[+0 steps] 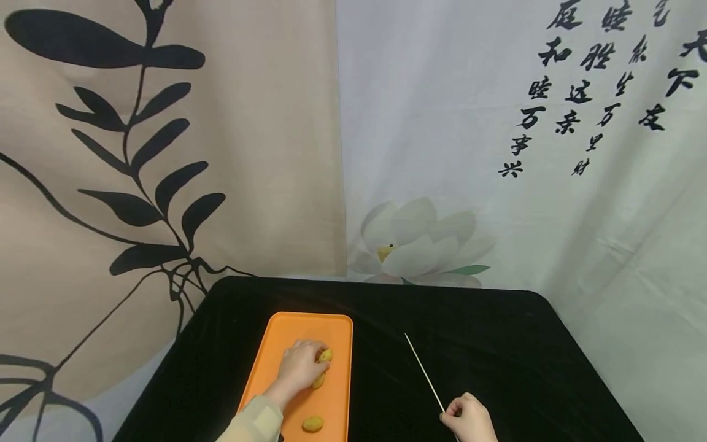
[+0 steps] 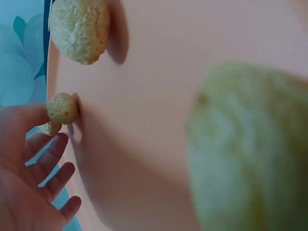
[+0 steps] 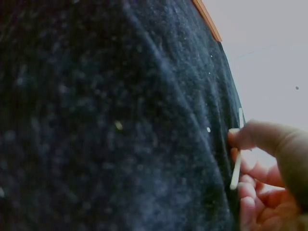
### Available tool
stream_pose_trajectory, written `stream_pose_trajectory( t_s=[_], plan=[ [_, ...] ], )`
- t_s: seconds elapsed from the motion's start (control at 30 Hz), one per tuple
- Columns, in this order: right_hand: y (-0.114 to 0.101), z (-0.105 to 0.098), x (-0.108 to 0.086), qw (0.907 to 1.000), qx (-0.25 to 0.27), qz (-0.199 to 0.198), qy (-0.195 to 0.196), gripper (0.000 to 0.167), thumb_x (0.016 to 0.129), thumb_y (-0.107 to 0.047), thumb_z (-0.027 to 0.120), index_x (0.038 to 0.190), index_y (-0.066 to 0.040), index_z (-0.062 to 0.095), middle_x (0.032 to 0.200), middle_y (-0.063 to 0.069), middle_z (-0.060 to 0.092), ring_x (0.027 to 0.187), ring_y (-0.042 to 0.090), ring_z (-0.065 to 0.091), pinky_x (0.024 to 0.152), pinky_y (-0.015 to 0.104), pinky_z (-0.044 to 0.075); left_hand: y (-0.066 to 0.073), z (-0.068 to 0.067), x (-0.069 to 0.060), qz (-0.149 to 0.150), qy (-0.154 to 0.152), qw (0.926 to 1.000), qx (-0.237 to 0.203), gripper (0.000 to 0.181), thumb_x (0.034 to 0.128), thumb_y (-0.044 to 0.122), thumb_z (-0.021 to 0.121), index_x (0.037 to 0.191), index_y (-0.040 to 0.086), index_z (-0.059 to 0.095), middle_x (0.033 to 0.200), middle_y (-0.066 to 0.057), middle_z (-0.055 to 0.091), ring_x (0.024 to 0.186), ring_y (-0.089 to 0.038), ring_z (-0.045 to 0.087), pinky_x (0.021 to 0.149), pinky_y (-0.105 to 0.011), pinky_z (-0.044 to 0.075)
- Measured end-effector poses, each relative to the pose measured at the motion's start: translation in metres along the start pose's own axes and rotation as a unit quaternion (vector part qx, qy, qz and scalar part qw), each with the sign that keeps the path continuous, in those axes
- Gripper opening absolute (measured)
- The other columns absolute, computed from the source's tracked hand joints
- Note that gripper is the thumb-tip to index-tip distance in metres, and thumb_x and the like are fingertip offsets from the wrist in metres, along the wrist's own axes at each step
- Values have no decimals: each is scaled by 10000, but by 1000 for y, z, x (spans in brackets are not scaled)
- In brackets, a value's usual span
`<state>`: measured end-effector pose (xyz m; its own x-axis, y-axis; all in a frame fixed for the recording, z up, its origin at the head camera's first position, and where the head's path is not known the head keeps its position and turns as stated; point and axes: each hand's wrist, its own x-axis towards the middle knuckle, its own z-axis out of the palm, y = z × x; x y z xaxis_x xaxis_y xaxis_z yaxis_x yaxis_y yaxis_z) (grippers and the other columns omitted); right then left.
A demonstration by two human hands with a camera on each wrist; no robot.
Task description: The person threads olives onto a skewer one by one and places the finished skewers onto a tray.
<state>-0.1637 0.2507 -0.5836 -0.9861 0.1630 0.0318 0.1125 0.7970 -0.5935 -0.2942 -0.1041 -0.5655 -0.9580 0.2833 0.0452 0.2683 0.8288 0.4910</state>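
Note:
My left hand (image 1: 301,368) reaches over the orange tray (image 1: 295,325), thumb and fingers around a yellow-brown, bumpy oval piece of food (image 1: 326,355). Close up in the left wrist view, the thumb and index finger meet at a small lump (image 2: 62,108), while the other fingers are spread. Partly under the hand lies a second piece (image 1: 318,381); a third piece (image 1: 312,424) sits nearer the front. Between thumb and index finger, my right hand (image 1: 469,420) pinches a thin pale wooden stick (image 1: 424,371), its long end pointing away and leftward above the black tabletop.
A black cloth (image 1: 381,307) covers the table beneath the tray. Behind it hangs a printed curtain (image 1: 276,153) with dark leaves, a lotus flower and written characters.

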Motion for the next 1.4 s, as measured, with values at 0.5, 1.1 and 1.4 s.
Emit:
stream_pose_trajectory(
  t_s=[0.5,1.1,1.4],
  plan=[
    [-12,-64,0,9664,2451,659,415,133,891,-97,687,941,20,649,703,79,619,562,151,582,552,293,524,34,-55,-32,693,132,9786,-1936,373,895,289,704,1245,212,601,1055,65,620,1038,-227,554,889,-476,438],
    [-56,-122,-25,9477,2755,-1217,1057,144,846,87,665,898,-48,666,626,-93,481,481,138,343,446,305,318,83,-118,-90,1355,-299,9547,-2631,237,898,354,689,1131,368,651,1159,166,585,1142,-132,508,975,-523,390],
    [-61,-123,-24,9418,2785,-1706,793,238,808,135,666,859,-97,659,782,-66,644,531,36,483,463,302,384,90,-130,-104,1578,201,9596,-2322,265,865,319,736,1113,353,649,1132,169,560,1093,-98,500,915,-420,448]
  ],
)
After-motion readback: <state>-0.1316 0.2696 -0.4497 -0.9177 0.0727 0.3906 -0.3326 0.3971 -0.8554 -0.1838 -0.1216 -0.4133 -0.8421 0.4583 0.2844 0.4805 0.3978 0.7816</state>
